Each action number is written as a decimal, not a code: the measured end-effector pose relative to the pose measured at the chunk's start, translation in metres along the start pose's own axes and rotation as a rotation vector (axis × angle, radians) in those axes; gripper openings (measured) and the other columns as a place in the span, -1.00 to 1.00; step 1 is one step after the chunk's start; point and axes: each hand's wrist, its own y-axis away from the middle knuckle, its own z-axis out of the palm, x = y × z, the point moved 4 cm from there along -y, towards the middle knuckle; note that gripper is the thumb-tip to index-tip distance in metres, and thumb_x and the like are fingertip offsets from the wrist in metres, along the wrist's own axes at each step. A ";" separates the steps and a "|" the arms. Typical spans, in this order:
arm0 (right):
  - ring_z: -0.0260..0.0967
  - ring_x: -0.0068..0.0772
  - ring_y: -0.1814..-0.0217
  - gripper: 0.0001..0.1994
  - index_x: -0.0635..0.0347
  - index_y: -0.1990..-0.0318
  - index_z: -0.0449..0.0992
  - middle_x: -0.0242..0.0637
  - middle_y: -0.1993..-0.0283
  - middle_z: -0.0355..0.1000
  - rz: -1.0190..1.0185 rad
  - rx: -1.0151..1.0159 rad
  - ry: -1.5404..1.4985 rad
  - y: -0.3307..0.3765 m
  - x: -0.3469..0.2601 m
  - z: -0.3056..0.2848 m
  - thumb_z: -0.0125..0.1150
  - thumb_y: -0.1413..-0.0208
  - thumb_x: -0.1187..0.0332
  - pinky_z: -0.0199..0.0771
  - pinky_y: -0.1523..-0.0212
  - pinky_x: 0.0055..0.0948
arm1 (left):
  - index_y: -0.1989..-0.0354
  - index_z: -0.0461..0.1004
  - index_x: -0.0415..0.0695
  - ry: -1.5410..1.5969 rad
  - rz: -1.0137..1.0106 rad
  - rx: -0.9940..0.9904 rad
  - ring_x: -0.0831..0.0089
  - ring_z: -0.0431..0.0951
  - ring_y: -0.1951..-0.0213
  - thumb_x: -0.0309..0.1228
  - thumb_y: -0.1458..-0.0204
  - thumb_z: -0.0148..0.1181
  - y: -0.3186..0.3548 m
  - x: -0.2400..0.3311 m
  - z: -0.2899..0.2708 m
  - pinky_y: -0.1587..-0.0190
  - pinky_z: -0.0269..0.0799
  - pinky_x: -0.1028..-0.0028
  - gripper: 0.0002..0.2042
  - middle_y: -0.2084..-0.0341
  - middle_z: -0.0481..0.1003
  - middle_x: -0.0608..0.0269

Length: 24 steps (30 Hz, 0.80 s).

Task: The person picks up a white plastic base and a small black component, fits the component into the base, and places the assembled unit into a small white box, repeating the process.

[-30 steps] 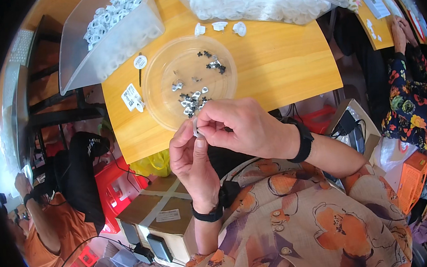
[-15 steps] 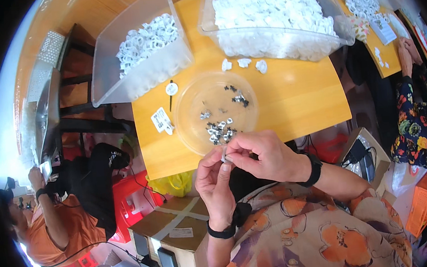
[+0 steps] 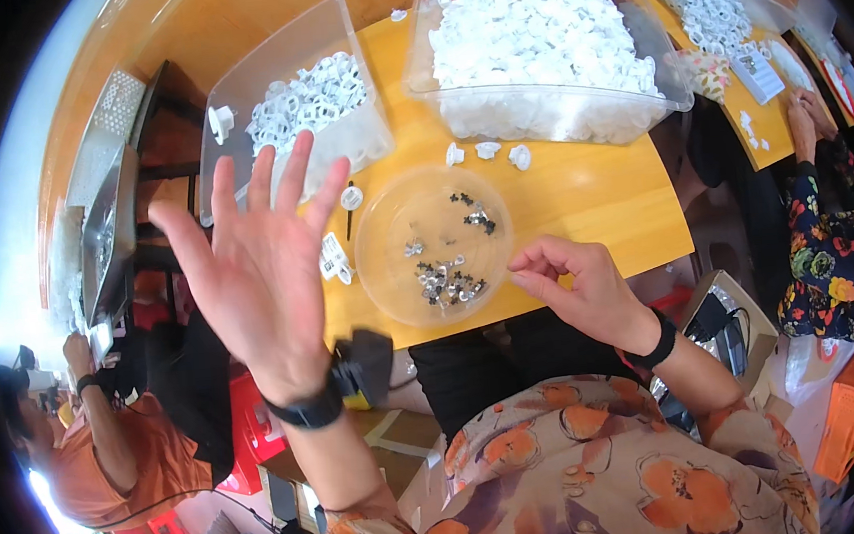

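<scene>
My left hand (image 3: 259,270) is raised with palm up and fingers spread, holding nothing, in front of the left clear bin (image 3: 233,101) of white plastic rings. My right hand (image 3: 581,285) hovers at the right rim of a clear round dish (image 3: 384,232) that holds small dark metal parts; its thumb and forefinger are pinched together, and I cannot tell whether a part sits between them. A few white plastic pieces (image 3: 334,257) lie left of the dish on the yellow table (image 3: 603,203).
A large clear bin (image 3: 545,107) heaped with white parts stands behind the dish, three loose white pieces (image 3: 486,151) before it. Another person in a floral sleeve (image 3: 832,245) works at right; a person in orange (image 3: 111,463) sits lower left. Boxes lie under the table.
My hands, which were together pinching a small part over the table's edge, have separated. The left hand lifted and opened toward the ring bin; the right stayed by the dish.
</scene>
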 end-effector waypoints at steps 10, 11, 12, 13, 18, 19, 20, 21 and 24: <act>0.40 -0.18 0.37 -0.79 0.30 0.17 0.44 -0.17 0.34 0.39 -0.017 0.087 0.465 -0.026 0.030 -0.058 0.16 -0.02 0.45 0.42 0.29 -0.29 | -0.36 -0.10 0.01 0.167 -0.137 -0.378 -0.11 -0.15 -0.35 -0.01 -0.19 -0.16 0.163 -0.034 0.076 0.01 0.28 -0.02 -0.38 -0.38 -0.28 -0.08; 0.40 -0.18 0.37 -0.79 0.30 0.17 0.44 -0.17 0.34 0.39 -0.012 0.094 0.477 -0.034 0.032 -0.059 0.16 -0.02 0.45 0.42 0.29 -0.29 | -0.37 -0.07 0.07 0.203 -0.102 -0.400 -0.14 -0.09 -0.34 -0.03 -0.23 -0.22 0.168 -0.032 0.078 0.10 0.37 0.00 -0.43 -0.38 -0.31 -0.07; 0.39 -0.08 0.29 -0.74 0.26 0.12 0.41 -0.13 0.25 0.36 -0.108 0.123 0.539 -0.044 0.034 -0.057 0.13 0.00 0.47 0.40 0.23 -0.22 | -0.37 -0.03 0.13 0.230 -0.075 -0.410 -0.16 -0.04 -0.33 -0.05 -0.26 -0.28 0.168 -0.031 0.080 0.19 0.46 0.03 -0.48 -0.39 -0.33 -0.06; 0.38 0.02 0.21 -0.69 0.23 0.06 0.38 -0.09 0.16 0.33 -0.207 0.151 0.599 -0.053 0.036 -0.054 0.10 0.02 0.50 0.39 0.18 -0.15 | -0.39 -0.37 0.41 0.431 -0.057 -0.668 -0.15 -0.46 -0.37 -0.02 -0.21 -0.19 0.168 -0.042 0.060 0.22 0.41 -0.15 -0.36 -0.33 -0.78 0.31; 0.37 0.04 0.14 -0.63 0.18 0.00 0.34 -0.05 0.11 0.29 -0.118 0.083 0.777 -0.081 0.049 -0.035 0.10 0.04 0.52 0.39 0.16 -0.12 | -0.39 -0.43 0.33 0.499 -0.139 -0.521 0.06 -0.45 -0.39 0.08 -0.19 -0.33 0.172 -0.026 0.062 0.15 0.26 -0.23 -0.35 -0.35 -0.73 0.39; 0.35 0.02 0.08 -0.62 0.16 -0.02 0.35 -0.09 0.11 0.29 -0.061 0.062 0.817 -0.084 0.055 -0.033 0.12 0.03 0.51 0.38 0.14 -0.13 | -0.39 -0.45 0.32 0.510 -0.159 -0.484 0.11 -0.44 -0.40 0.11 -0.19 -0.37 0.172 -0.023 0.064 0.13 0.22 -0.25 -0.34 -0.35 -0.72 0.41; 0.35 0.02 0.08 -0.62 0.16 -0.02 0.35 -0.09 0.11 0.29 -0.059 0.061 0.824 -0.089 0.060 -0.029 0.12 0.03 0.51 0.38 0.14 -0.13 | -0.39 -0.46 0.30 0.521 -0.176 -0.444 0.16 -0.44 -0.40 0.14 -0.18 -0.41 0.173 -0.019 0.066 0.11 0.19 -0.28 -0.34 -0.36 -0.71 0.43; 0.35 0.03 0.09 -0.64 0.16 0.00 0.35 -0.08 0.13 0.29 -0.078 0.070 0.849 -0.093 0.065 -0.027 0.12 0.03 0.52 0.38 0.14 -0.12 | -0.39 -0.48 0.28 0.532 -0.195 -0.407 0.21 -0.43 -0.41 0.17 -0.18 -0.44 0.174 -0.017 0.068 0.09 0.15 -0.30 -0.33 -0.36 -0.69 0.45; 0.35 0.06 0.14 -0.70 0.21 0.07 0.36 -0.04 0.19 0.31 -0.107 0.064 0.886 -0.096 0.065 -0.025 0.09 0.02 0.53 0.38 0.16 -0.08 | -0.39 -0.51 0.24 0.548 -0.227 -0.326 0.31 -0.43 -0.42 0.22 -0.17 -0.52 0.165 -0.013 0.059 0.05 0.08 -0.34 -0.31 -0.37 -0.67 0.49</act>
